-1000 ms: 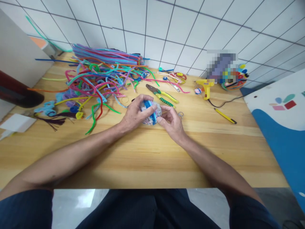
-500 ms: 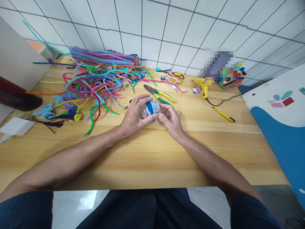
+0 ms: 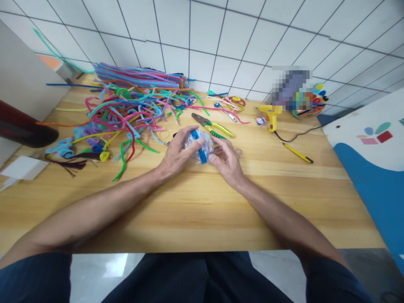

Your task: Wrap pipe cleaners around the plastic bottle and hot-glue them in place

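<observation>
Both hands meet at the middle of the wooden table (image 3: 195,210) around a small clear ball (image 3: 203,145) wound with blue pipe cleaner. My left hand (image 3: 178,153) wraps it from the left, fingers curled over the top. From the right, my right hand (image 3: 225,160) pinches it with thumb and fingertips. The ball sits just above the tabletop, partly hidden by my fingers.
A big tangle of coloured pipe cleaners (image 3: 132,107) fills the back left. Pliers (image 3: 213,125) with green-yellow handles lie just behind my hands. A yellow glue gun (image 3: 270,114) with its cord, a yellow knife (image 3: 298,153) and a colourful basket (image 3: 311,103) are at the back right.
My hands have turned the ball a little; the blue band now shows more upright between my fingers. Both hands stay in the same place.
</observation>
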`<state>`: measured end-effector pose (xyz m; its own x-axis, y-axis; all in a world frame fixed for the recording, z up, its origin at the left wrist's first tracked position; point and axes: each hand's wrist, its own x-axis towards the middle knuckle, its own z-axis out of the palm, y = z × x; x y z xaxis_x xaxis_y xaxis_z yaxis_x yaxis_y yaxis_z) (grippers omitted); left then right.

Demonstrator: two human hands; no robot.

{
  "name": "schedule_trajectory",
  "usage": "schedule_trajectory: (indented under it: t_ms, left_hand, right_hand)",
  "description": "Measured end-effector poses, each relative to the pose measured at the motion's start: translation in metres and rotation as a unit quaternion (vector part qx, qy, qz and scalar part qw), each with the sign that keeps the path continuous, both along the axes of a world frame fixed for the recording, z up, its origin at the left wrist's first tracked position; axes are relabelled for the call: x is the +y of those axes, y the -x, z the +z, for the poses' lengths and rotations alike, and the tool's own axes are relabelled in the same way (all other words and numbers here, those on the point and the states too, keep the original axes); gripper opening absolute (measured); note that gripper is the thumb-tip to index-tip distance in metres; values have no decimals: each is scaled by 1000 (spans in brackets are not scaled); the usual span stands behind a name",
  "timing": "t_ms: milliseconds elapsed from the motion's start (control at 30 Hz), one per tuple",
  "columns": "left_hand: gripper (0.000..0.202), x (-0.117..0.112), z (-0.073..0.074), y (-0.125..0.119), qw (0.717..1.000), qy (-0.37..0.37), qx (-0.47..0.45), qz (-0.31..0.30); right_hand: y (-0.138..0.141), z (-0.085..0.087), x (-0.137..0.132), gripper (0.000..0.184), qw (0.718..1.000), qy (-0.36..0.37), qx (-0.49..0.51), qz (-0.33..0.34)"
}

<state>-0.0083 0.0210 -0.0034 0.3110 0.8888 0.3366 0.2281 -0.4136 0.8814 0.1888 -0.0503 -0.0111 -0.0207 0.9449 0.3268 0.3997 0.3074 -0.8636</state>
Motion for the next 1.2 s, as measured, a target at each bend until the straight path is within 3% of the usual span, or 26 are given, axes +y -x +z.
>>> schedule_trajectory:
  t_ms: [133,367,533,733,800,900,967,1200]
  left_hand:
    - [50,1,0,1,999,43,-8,-6]
    - [64,-4,1,5,989,-136,38,-36]
    - [56,-3,1,2,997,-62,37,-13]
    - [55,-1,0,2,998,-35,45,-16]
    - [64,-1,-3,2,998,-44,38,-19]
    - [81,-1,-8,3,993,-115,28,-20]
    - [79,-2,-9,4,990,-139,36,-14]
    - [61,-3,-5,4,998,-36,38,-16]
  right_hand:
    - [-3,-3,-3,58,1000,1,-1,2]
    - [0,-4,-2,51,1000,1,2,-18]
    - [-2,-7,-1,57,1000,6,4,6]
    - [2,-7,-2,55,1000,0,17,-7]
    - [3,-7,-2,55,1000,4,29,-8]
    - [2,-7,-1,56,999,11,33,-15]
    - [-1,-8,0,57,999,13,32,-8]
    - [-6,-8,0,54,1000,-8,12,12]
